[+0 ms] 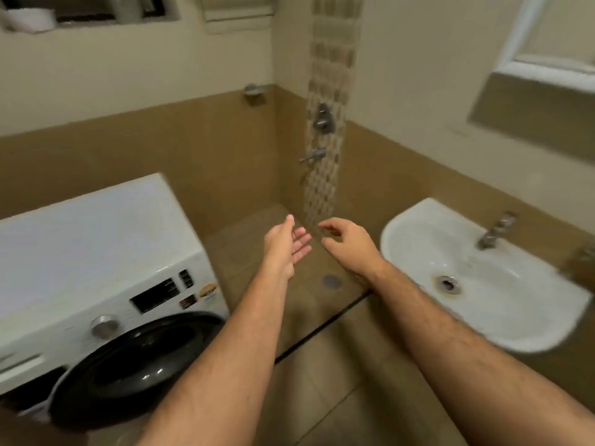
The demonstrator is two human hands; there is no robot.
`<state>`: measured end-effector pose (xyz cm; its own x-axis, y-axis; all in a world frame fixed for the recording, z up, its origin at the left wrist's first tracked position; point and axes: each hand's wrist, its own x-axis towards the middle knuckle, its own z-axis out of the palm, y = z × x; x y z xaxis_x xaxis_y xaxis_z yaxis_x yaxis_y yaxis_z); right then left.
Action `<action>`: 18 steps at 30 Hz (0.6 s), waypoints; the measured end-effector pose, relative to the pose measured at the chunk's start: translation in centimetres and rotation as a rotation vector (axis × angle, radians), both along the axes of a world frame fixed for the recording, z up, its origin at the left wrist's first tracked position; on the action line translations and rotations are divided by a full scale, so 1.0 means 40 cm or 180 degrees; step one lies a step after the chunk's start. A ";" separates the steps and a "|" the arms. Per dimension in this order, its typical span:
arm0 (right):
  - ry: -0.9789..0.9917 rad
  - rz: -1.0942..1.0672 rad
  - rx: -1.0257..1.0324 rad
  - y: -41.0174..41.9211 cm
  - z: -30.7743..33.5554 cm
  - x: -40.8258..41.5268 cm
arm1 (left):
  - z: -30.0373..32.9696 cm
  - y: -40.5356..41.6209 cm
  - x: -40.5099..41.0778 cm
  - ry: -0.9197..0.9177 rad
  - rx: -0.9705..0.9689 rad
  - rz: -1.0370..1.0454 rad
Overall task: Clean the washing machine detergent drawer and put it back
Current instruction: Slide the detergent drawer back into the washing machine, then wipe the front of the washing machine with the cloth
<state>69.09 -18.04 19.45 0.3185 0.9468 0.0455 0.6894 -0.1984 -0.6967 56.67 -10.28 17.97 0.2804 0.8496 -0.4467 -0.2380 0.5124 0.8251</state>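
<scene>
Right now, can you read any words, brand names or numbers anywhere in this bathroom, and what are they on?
None can be read.
Washing machine display panel: dark, markings too blurred.
Stickers beside the panel: print too small and blurred.
Dial: any labels around it unreadable.
Sink and wall tiles: no text visible.

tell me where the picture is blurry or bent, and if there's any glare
Head view: wide-angle lens bows the wall lines; motion blur smears the sink rim and the window ledge at the right edge; left hand and right hand are fairly sharp; soft glare sits on the washing machine top and its door glass.
</scene>
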 end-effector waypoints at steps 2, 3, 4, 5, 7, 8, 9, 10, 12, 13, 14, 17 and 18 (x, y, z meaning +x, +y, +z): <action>0.0035 -0.0357 0.0179 -0.074 0.037 0.155 | 0.036 -0.055 0.181 -0.0043 0.0119 -0.0357; 0.0054 -0.0574 0.0267 -0.117 0.053 0.229 | 0.052 -0.086 0.266 -0.0049 0.0174 -0.0543; 0.0073 -0.0795 0.0342 -0.160 0.066 0.296 | 0.067 -0.119 0.344 -0.0052 0.0238 -0.0728; 0.0092 -0.1012 0.0403 -0.204 0.079 0.357 | 0.081 -0.154 0.416 -0.0059 0.0310 -0.0918; 0.0102 -0.1443 0.0497 -0.291 0.102 0.479 | 0.104 -0.223 0.554 -0.0084 0.0432 -0.1325; 0.0076 -0.1651 0.0529 -0.334 0.112 0.533 | 0.112 -0.259 0.614 -0.0093 0.0479 -0.1526; 0.0021 -0.1867 0.0554 -0.381 0.122 0.585 | 0.119 -0.298 0.671 -0.0098 0.0523 -0.1731; -0.0047 -0.2084 0.0574 -0.427 0.132 0.632 | 0.126 -0.336 0.722 -0.0098 0.0565 -0.1926; -0.0182 -0.2513 0.0571 -0.515 0.145 0.721 | 0.136 -0.410 0.812 -0.0105 0.0649 -0.2251; -0.0258 -0.2730 0.0528 -0.557 0.148 0.764 | 0.139 -0.445 0.853 -0.0107 0.0708 -0.2375; -0.0322 -0.2939 0.0451 -0.596 0.147 0.805 | 0.141 -0.477 0.891 -0.0095 0.0781 -0.2480; -0.0430 -0.3389 0.0078 -0.689 0.128 0.918 | 0.137 -0.561 0.984 0.0048 0.0913 -0.2752; -0.0459 -0.3460 -0.0092 -0.708 0.117 0.952 | 0.133 -0.580 1.008 0.0087 0.0904 -0.2813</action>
